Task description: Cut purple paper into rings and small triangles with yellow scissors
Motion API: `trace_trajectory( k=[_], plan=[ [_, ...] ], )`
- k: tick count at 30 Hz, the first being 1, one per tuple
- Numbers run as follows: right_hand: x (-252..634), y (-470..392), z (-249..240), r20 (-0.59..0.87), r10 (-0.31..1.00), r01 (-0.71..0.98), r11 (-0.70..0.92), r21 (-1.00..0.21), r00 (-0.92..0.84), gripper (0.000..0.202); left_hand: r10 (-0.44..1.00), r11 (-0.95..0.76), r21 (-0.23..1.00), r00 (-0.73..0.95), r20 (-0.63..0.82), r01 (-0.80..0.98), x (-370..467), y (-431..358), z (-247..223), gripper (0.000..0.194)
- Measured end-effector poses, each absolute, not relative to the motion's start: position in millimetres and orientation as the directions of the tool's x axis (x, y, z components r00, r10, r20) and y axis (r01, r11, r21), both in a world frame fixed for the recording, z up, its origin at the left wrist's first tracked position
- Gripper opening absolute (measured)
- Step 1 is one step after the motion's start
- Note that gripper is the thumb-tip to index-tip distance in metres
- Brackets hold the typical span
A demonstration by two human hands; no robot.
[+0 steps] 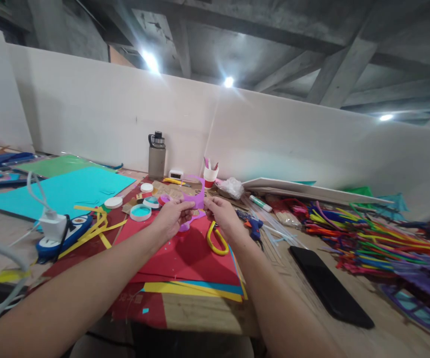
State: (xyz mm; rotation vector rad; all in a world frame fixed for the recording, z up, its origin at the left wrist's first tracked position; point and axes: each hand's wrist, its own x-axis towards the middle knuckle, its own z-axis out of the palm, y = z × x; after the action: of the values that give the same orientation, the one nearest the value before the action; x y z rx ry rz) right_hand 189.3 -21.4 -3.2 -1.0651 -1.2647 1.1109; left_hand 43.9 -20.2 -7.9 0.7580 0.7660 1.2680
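Observation:
A cut piece of purple paper [199, 199] with a curved opening is held up between my two hands. My left hand [175, 215] pinches its left side between thumb and fingers. On the right side, my right hand [219, 211] grips it in the same way. Below them lies a stack of red paper [185, 258], with yellow and blue sheets showing under its front edge. Yellow-handled scissors [217, 243] rest on the red sheet beside my right wrist; their blades are mostly hidden. Left of my left hand stands a round white tub [140, 212] with turquoise inside.
A black phone [330, 286] and many coloured pipe cleaners [364, 228] lie at right, near a blue glue gun [254, 226]. Turquoise sheets [69, 189], yellow strips [105, 221] and a power strip [63, 236] are at left. A bottle [157, 158] stands behind.

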Motion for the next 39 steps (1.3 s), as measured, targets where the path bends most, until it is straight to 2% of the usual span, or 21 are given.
trace_trajectory(
  k=[5,12,17,28,39],
  plan=[
    [189.7,-22.1,-3.0,0.182,0.983,0.048,0.183,-0.982,-0.016,0.024,0.985,0.135,0.861,0.164,-0.061,-0.491,44.2,-19.7,-8.9,0.014],
    [192.7,-22.7,1.2,0.175,0.982,0.083,0.18,-0.98,-0.065,0.032,0.981,0.114,0.847,0.195,-0.013,-0.519,42.4,-17.7,-12.1,0.011],
    [192.5,-24.2,1.2,0.187,0.977,0.116,0.199,-0.973,-0.105,0.026,0.983,0.109,0.844,0.185,-0.012,-0.526,41.7,-17.3,-13.2,0.009],
    [190.9,-25.5,0.7,0.19,0.98,0.083,0.194,-0.977,-0.059,0.022,0.98,0.074,0.85,0.195,0.035,-0.522,42.6,-19.1,-13.2,0.009],
    [192.7,-21.7,0.2,0.125,0.99,-0.074,0.119,-0.99,-0.072,0.052,0.983,0.084,0.85,0.182,0.014,-0.52,41.1,-15.4,-14.7,0.011]
  ],
)
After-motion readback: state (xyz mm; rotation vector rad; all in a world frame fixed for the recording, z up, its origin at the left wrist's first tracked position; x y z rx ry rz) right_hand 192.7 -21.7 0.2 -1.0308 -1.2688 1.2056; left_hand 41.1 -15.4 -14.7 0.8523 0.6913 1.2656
